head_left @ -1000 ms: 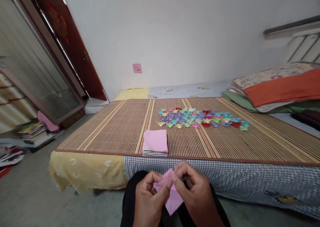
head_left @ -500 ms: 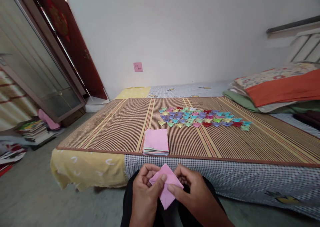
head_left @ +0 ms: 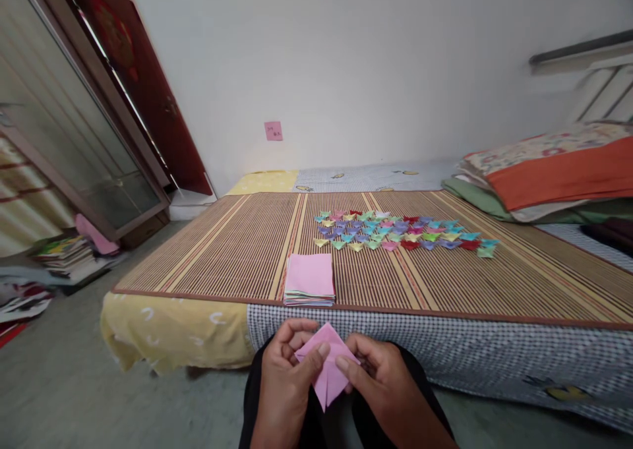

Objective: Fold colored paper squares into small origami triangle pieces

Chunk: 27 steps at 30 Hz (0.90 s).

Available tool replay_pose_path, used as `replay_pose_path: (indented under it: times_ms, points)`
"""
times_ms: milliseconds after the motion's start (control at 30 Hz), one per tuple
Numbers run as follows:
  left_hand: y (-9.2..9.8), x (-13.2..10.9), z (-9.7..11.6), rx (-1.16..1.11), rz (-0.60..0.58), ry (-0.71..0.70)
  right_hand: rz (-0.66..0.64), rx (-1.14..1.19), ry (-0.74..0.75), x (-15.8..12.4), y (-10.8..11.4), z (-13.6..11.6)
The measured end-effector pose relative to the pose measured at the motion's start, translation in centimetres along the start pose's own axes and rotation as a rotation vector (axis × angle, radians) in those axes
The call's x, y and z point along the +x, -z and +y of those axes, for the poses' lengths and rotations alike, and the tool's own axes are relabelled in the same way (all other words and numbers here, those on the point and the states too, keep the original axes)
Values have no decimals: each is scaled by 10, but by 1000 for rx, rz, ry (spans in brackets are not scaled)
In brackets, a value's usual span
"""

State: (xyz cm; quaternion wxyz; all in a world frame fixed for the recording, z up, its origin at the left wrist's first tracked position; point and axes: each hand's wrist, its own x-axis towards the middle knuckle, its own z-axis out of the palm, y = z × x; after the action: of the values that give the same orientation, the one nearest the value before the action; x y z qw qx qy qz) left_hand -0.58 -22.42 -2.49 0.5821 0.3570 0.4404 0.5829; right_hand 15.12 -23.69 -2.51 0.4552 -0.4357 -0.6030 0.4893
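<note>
A pink sheet of origami paper [head_left: 328,378], folded into a diamond with a crease down its lower half, is held over my lap. My left hand [head_left: 289,376] grips its left side, thumb pressed on the front and fingers behind. On the right side, my right hand [head_left: 378,380] pinches it, with the thumb on the front face and the other fingers partly hidden behind. Just beyond my hands, a stack of square paper [head_left: 309,275] with a pink sheet on top lies at the mat's front edge. Farther back sit several rows of small folded paper pieces [head_left: 390,233] in many colours.
A striped bamboo mat [head_left: 222,251] covers the bed. Folded bedding [head_left: 564,172] is piled at the right. A pink note [head_left: 273,130] is stuck on the wall. Books [head_left: 64,254] are stacked at the left by a glass-panelled door [head_left: 93,126].
My right thumb has shifted slightly up and to the right on the pink paper. A crease in the lower half now shows more plainly, and the lower tip has moved slightly left.
</note>
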Motion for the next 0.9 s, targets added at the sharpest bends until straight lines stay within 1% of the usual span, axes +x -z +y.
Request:
replay_pose_path:
  times_ms: [67,133,267,400,533,633,800,900]
  points:
    - [-1,0,1,26,-5,-3,-29,-20,6,-1,3,1]
    - [-2,-1,2,67,-23,-28,-25,-13,9,0,4,2]
    - [-7,-5,4,151,-61,-89,82,49,36,4,1,0]
    - [-11,-8,3,173,-66,-98,164,38,87,6,-7,-2]
    - [-10,-7,2,73,-41,-10,242,5,131,4,-12,-1]
    - [-7,-7,2,25,-30,62,279,10,138,4,-11,0]
    - [-4,-7,3,61,-96,68,286,11,109,7,-5,3]
    - [-4,-7,6,120,-138,65,308,-14,122,8,-3,2]
